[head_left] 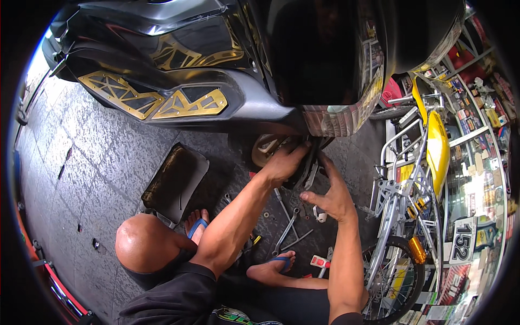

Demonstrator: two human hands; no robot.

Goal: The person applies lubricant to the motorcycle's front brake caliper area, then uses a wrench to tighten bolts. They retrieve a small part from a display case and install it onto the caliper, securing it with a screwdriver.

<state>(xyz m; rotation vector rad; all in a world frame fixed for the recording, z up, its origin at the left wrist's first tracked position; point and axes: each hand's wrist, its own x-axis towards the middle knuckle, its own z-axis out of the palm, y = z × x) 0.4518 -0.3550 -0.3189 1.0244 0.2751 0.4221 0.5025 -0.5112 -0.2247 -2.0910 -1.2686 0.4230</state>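
A black scooter [260, 100] with gold footboard plates [189, 103] stands over my hands. My left hand [286, 163] reaches under its lower edge, beside a round brownish part [262, 151]. The left fingers are bent closed at a dark part there, and what they grip is mostly hidden. Close by on the right, my right hand [336, 196] has its thumb spread wide from the fingers. Its fingertips reach up to the dark parts and are partly hidden. Between the hands is a narrow silvery metal piece [312, 176].
Left of my arms lies an oily rectangular tray [192, 173]. Several tools lie by my feet, among them a long-handled wrench [287, 230]. A red-and-white container [319, 261] sits near my right forearm. A yellow motorcycle frame [436, 151] and glass display case [476, 179] line the right.
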